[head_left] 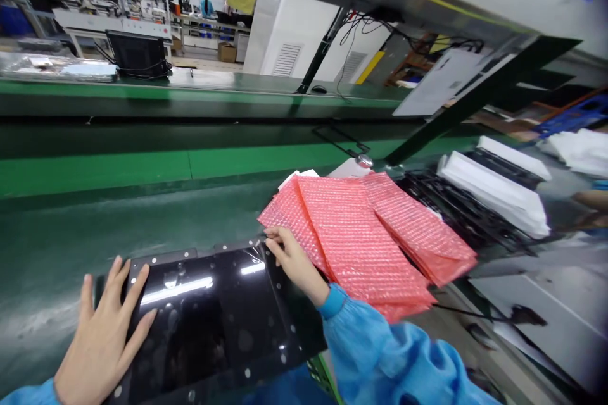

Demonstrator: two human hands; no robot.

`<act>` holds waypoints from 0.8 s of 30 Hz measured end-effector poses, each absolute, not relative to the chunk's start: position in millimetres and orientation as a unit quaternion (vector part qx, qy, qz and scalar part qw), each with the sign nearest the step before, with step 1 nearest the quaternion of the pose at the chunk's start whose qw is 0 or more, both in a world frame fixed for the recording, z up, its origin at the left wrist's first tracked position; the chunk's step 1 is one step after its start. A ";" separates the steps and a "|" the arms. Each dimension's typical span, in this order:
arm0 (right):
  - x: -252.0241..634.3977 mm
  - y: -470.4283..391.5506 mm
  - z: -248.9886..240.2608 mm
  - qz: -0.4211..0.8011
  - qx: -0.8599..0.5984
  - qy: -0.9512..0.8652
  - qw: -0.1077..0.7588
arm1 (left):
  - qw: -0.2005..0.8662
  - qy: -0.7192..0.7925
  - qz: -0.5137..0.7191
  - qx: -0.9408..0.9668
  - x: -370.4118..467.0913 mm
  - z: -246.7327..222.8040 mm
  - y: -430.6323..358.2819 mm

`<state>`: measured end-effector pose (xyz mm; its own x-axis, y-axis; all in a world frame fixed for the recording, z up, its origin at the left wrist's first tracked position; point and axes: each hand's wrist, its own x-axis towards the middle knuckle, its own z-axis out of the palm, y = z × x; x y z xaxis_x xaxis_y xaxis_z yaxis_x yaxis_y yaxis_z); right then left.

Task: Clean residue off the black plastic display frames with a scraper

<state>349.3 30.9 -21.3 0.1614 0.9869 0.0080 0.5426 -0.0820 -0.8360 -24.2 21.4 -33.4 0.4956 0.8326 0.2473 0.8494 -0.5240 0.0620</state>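
Observation:
A glossy black panel (204, 316) with pale dots along its edges lies on the green bench (57, 228) at the lower centre. My left hand (102, 329) rests with spread fingers over the panel's left edge. At the panel's upper right corner, my right hand (292, 259) has thumb and forefinger pinched together on what looks like a clear film or the corner itself; which one is too small to tell. Pink bubble-wrap bags (356, 240) lie fanned out just right of my right hand.
White foam pieces (498, 193) and black parts (456, 202) are piled at the right. A dark green post (475, 98) slants up behind the bags. A black monitor (137, 54) stands beyond the green ledge. Part of another person's arm (591, 200) shows at the right edge.

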 end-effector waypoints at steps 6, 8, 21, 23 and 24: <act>360.7 -47.1 -14.6 0.378 -0.652 -0.589 0.291 | -0.071 -0.458 -0.117 -0.878 -46.2 -33.3 -13.2; 363.3 -63.0 -10.7 0.401 -0.639 -0.611 0.242 | -0.103 -0.444 -0.116 -0.882 -54.2 -31.5 -20.2; 344.4 -56.6 7.6 0.379 -0.674 -0.625 0.106 | -0.152 -0.461 -0.084 -0.870 -49.6 -27.9 -21.7; 340.6 -65.3 1.7 0.371 -0.676 -0.623 0.129 | -0.149 -0.475 -0.086 -0.863 -45.9 -28.1 -24.8; 339.1 -70.3 -2.2 0.366 -0.676 -0.621 0.150 | -0.141 -0.477 -0.091 -0.863 -44.7 -30.0 -26.1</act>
<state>339.1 -70.3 -2.2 -0.0399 0.9503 -0.3089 0.7307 -0.1831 -0.6577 -44.7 -26.1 -30.0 0.5283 0.8488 0.0215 0.7976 -0.5048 0.3302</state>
